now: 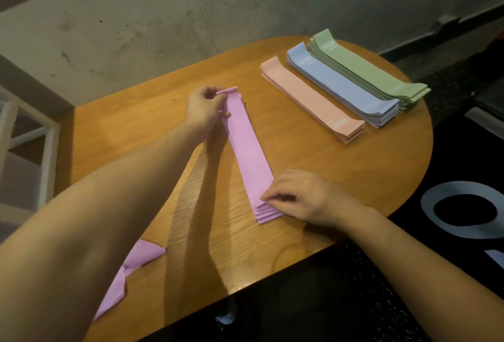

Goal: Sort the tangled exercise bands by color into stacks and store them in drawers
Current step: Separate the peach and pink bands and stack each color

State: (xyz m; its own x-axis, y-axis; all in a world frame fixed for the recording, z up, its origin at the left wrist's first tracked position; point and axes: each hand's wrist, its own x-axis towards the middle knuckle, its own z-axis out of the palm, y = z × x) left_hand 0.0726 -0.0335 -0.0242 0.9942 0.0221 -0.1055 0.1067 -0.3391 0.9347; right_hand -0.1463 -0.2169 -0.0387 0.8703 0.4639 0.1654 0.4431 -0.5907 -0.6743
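Observation:
A stack of purple bands (246, 150) lies lengthwise in the middle of the wooden table (341, 167). My left hand (204, 111) pinches the far end of the top purple band. My right hand (302, 195) pinches the near end of that stack with curled fingers. At the far right lie three sorted stacks side by side: pink bands (311, 98), blue bands (341, 85) and green bands (368, 68). Under my left forearm, near the table's front left edge, lies a loose twisted purple band (128, 273).
A concrete wall runs behind the table. A white frame shelf (30, 134) stands at the left. To the right of the table is a dark floor with a black mat carrying a pale ring (463, 210).

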